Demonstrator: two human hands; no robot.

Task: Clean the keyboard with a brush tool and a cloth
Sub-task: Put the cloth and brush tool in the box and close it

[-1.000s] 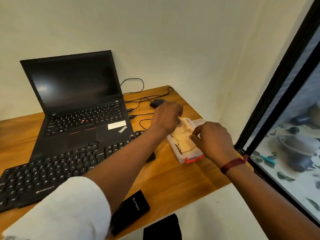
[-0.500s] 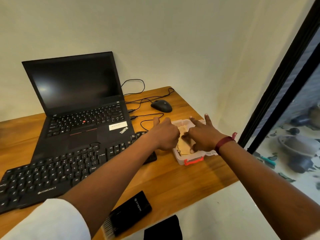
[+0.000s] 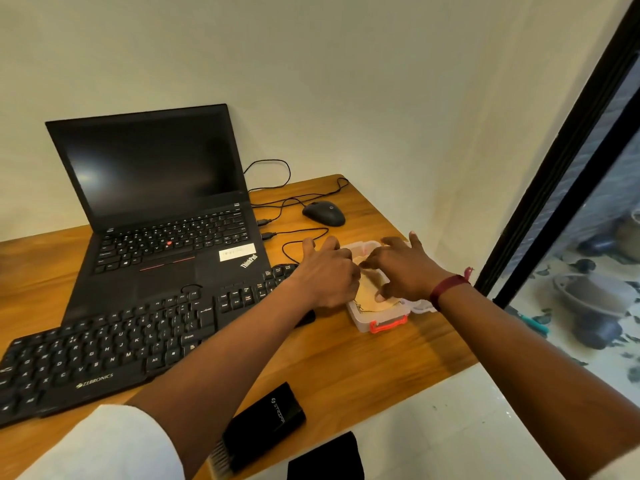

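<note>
The beige cloth (image 3: 372, 295) lies folded inside a small clear plastic box (image 3: 384, 323) with a red latch, right of the keyboard. My left hand (image 3: 327, 271) is at the box's left side, its thumb and forefinger curled onto the cloth's edge. My right hand (image 3: 403, 268) presses down on the cloth with spread fingers. The black Zebronics keyboard (image 3: 104, 344) lies at the left, partly under my left forearm. A black brush tool (image 3: 265, 422) with pale bristles lies at the desk's near edge.
An open black laptop (image 3: 156, 202) stands behind the keyboard. A black mouse (image 3: 324, 213) and cables (image 3: 294, 233) lie at the back right. The wooden desk (image 3: 346, 362) ends close to the right of the box, by a dark window frame (image 3: 554, 168).
The cloth went from being held above the box to lying down inside it. Both hands came lower onto the box, and the right hand's fingers spread out.
</note>
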